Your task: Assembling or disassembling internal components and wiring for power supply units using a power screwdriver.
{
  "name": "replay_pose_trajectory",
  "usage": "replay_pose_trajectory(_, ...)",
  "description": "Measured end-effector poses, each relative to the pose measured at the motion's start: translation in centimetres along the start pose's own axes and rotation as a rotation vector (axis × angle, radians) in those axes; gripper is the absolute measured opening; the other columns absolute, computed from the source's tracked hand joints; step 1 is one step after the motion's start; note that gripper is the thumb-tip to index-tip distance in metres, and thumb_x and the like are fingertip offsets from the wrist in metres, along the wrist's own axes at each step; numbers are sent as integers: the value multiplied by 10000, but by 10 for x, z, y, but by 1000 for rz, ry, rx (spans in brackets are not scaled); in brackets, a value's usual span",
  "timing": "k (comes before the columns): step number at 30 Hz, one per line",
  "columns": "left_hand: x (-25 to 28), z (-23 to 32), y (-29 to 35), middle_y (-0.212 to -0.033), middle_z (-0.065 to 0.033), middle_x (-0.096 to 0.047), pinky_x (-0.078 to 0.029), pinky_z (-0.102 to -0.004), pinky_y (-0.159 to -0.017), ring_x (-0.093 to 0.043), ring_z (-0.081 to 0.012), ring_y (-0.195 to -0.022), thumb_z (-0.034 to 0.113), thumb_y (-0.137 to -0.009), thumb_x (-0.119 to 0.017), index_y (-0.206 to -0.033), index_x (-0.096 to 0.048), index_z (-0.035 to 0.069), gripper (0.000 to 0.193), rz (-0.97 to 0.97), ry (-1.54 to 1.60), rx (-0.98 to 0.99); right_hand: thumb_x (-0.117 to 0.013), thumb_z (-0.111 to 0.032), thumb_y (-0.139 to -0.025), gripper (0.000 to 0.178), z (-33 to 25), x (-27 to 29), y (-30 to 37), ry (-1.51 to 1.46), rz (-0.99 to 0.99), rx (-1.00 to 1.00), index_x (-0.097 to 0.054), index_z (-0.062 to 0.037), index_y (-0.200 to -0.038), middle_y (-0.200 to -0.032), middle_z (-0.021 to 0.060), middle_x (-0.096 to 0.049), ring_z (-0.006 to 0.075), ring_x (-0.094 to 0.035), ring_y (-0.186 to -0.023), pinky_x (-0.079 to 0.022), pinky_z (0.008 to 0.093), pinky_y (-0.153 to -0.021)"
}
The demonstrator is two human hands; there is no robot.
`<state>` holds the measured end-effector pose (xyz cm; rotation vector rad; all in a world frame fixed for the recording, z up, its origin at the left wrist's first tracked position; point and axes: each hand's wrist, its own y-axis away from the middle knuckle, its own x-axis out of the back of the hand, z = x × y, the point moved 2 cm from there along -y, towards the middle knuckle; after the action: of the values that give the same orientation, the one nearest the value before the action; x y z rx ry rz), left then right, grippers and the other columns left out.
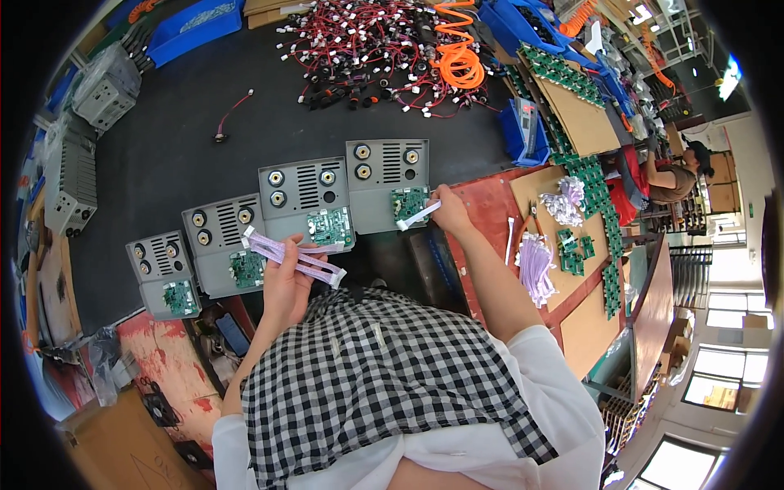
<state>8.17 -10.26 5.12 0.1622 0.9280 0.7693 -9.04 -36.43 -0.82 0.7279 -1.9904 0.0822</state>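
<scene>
My left hand [287, 284] is closed round a few flat lilac ribbon cables [296, 258] with white plugs at their ends. It hovers in front of the metal panels. Over at the right, my right hand [448, 209] pinches one short ribbon cable [419, 216], its white plug lying over the green circuit board [408, 202] of the rightmost grey metal panel [387, 178]. Whether that plug is seated cannot be made out. Three similar panels stand in a row to the left: one panel [302, 191], another panel [222, 231] and the leftmost panel [162, 261], each with a green board.
A heap of red-black wires [359, 49] lies at the back beside an orange coiled hose [460, 61]. Bundled lilac cables [536, 269], orange-handled pliers [534, 219] and green boards [600, 196] lie on the right. Grey housings [72, 175] stand far left. Another person [674, 181] is at far right.
</scene>
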Motion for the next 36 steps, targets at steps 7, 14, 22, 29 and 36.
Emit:
replay_pose_trajectory(7, -2, -3, 1, -902, -131, -521, -451, -351, -762, -541, -223, -829, 233, -862, -420, -1048, -401, -5, 302, 25, 14, -27, -560, -138, -711, 180, 21, -10, -6, -318, -39, 12, -422, -28, -748, -708, 132, -539, 262, -552, -658, -432, 349, -586)
replay_pose_trajectory(14, -9, -12, 6, -886, -125, -528, -457, -338, -751, -546, -208, -812, 236, -858, -431, -1046, -413, -10, 310, 47, -4, -64, -583, -9, -666, 193, 8, -8, -4, -406, -109, -24, -399, -64, -686, -644, 3, -431, 93, -439, -604, -381, 231, -503)
replay_pose_trajectory(22, -20, -31, 27, -864, -127, -544, -466, -340, -734, -553, -219, -822, 225, -851, -446, -1013, -439, -14, 289, 114, -2, -130, -617, 12, -636, 238, 22, -16, -15, -741, -127, -90, -403, -43, -726, -655, 40, -472, 120, -472, -597, -399, 257, -516)
replay_pose_trajectory(29, -20, -44, 47, -849, -113, -545, -473, -329, -711, -557, -221, -822, 223, -859, -431, -993, -446, 0, 260, 137, -91, -171, -650, -124, -660, 294, 21, -14, 16, -790, 36, -11, -411, -53, -814, -697, 36, -489, 102, -466, -615, -390, 234, -507)
replay_pose_trajectory(36, -9, -32, 51, -768, -110, -583, -471, -256, -643, -583, -172, -714, 162, -849, -458, -954, -504, -25, 219, 91, -365, -239, -586, -168, -723, 155, -52, -23, 117, -513, -28, 450, -606, -61, -832, -755, 103, -569, 205, -557, -685, -444, 279, -624)
